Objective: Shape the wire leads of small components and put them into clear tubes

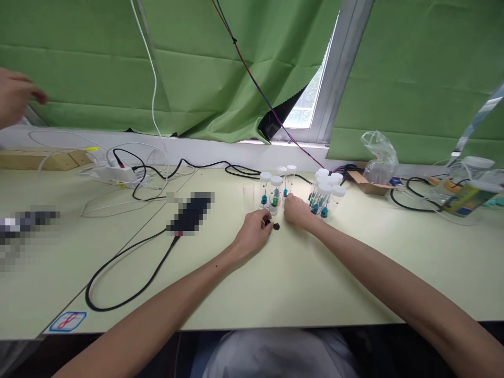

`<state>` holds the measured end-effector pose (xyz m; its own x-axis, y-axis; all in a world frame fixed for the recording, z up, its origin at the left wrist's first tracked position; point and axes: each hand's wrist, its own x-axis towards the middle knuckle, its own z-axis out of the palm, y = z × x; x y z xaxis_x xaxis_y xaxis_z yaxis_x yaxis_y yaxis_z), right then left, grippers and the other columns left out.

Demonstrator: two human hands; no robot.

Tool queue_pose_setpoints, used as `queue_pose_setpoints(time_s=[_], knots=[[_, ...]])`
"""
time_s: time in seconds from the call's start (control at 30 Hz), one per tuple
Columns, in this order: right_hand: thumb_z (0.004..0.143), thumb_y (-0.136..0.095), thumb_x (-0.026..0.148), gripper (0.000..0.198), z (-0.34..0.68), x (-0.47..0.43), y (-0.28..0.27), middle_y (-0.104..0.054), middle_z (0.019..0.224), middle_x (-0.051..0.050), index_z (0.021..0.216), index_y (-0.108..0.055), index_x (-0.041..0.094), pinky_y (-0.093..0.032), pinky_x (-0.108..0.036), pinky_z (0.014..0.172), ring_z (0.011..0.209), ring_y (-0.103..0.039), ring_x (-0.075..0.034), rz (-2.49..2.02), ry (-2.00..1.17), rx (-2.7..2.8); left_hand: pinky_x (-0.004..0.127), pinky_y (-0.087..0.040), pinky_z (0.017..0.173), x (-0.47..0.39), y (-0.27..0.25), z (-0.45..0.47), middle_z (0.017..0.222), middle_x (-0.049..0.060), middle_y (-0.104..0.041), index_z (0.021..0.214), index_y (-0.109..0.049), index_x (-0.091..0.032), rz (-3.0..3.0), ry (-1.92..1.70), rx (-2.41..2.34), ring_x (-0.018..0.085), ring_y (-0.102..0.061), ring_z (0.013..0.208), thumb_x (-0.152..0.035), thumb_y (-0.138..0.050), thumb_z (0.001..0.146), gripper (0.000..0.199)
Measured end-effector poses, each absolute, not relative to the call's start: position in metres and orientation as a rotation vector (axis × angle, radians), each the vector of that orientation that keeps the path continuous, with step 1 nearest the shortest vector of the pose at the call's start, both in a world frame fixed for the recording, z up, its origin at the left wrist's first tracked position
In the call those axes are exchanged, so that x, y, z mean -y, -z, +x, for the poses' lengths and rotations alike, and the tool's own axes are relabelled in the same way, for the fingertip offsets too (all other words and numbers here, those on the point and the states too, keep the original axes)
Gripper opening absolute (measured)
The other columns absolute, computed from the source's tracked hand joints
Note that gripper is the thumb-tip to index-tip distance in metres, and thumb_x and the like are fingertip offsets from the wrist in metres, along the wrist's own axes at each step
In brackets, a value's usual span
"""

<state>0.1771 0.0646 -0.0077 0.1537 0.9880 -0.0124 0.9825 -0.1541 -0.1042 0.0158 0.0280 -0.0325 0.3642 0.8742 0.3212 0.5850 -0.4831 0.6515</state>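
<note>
My left hand (254, 231) is closed in a pinch on a small black piece (268, 222), from which a thin rod seems to rise. A round black disc (276, 226) lies on the table just right of those fingertips. My right hand (296, 211) is closed beside the see-through tubes; whatever its fingers hold is hidden. Behind the hands stand white-capped tubes (265, 177) with blue or green pieces inside. One see-through tube without a cap (248, 194) is at their left. Right of my right hand, several more capped tubes (324, 188) are grouped together.
A blurred-out dark device (191, 212) with a looped black cable (88, 294) lies to the left. White cables and a power strip (118, 173) are behind it. At the right are an open cardboard box (370, 185), a plastic bag (380, 157) and a labelled jar (470, 197). Another person's hand (18, 97) shows at the far left.
</note>
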Motion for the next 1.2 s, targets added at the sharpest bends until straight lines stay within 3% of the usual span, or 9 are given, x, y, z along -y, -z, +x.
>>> queue_pose_setpoints(time_s=[0.43, 0.63, 0.8, 1.03, 1.2], knots=[[0.091, -0.043, 0.006, 0.028, 0.166, 0.002, 0.010, -0.061, 0.116, -0.024, 0.119, -0.049, 0.008, -0.049, -0.033, 0.069, 0.098, -0.069, -0.030, -2.233, -0.026, 2.264, 0.030, -0.044, 0.067, -0.028, 0.032, 0.016, 0.071, 0.003, -0.064, 0.084, -0.063, -0.019, 2.220, -0.914, -1.249, 0.019, -0.058, 0.068, -0.020, -0.057, 0.083, 0.006], [0.094, -0.042, 0.010, 0.021, 0.177, 0.018, 0.010, -0.067, 0.098, -0.017, 0.114, -0.047, 0.013, -0.044, -0.031, 0.064, 0.088, -0.071, -0.029, -2.172, -0.054, 2.304, 0.030, -0.044, 0.065, -0.028, 0.031, 0.016, 0.072, 0.003, -0.064, 0.084, -0.062, -0.019, 2.214, -0.908, -1.257, 0.019, -0.058, 0.069, -0.021, -0.057, 0.083, 0.006], [0.095, -0.040, 0.011, 0.037, 0.190, 0.011, 0.008, -0.071, 0.103, -0.016, 0.133, -0.040, 0.014, -0.044, -0.031, 0.068, 0.095, -0.069, -0.030, -2.122, -0.028, 2.171, 0.029, -0.043, 0.064, -0.029, 0.033, 0.016, 0.074, 0.003, -0.064, 0.084, -0.061, -0.019, 2.215, -0.910, -1.260, 0.019, -0.059, 0.071, -0.019, -0.056, 0.083, 0.006], [0.098, -0.042, 0.015, 0.035, 0.203, 0.004, 0.028, -0.071, 0.120, -0.010, 0.133, -0.044, 0.020, -0.045, -0.029, 0.082, 0.110, -0.066, -0.024, -1.796, -0.096, 2.159, 0.030, -0.044, 0.064, -0.026, 0.031, 0.016, 0.074, 0.003, -0.064, 0.084, -0.062, -0.019, 2.213, -0.906, -1.263, 0.019, -0.059, 0.071, -0.020, -0.055, 0.084, 0.007], [0.102, -0.037, 0.021, 0.035, 0.201, 0.004, 0.034, -0.074, 0.113, -0.006, 0.135, -0.046, 0.023, -0.044, -0.029, 0.076, 0.096, -0.070, -0.023, -1.758, -0.085, 2.232, 0.030, -0.045, 0.065, -0.027, 0.031, 0.016, 0.077, 0.004, -0.066, 0.087, -0.064, -0.019, 2.214, -0.907, -1.277, 0.019, -0.060, 0.071, -0.023, -0.056, 0.085, 0.009]])
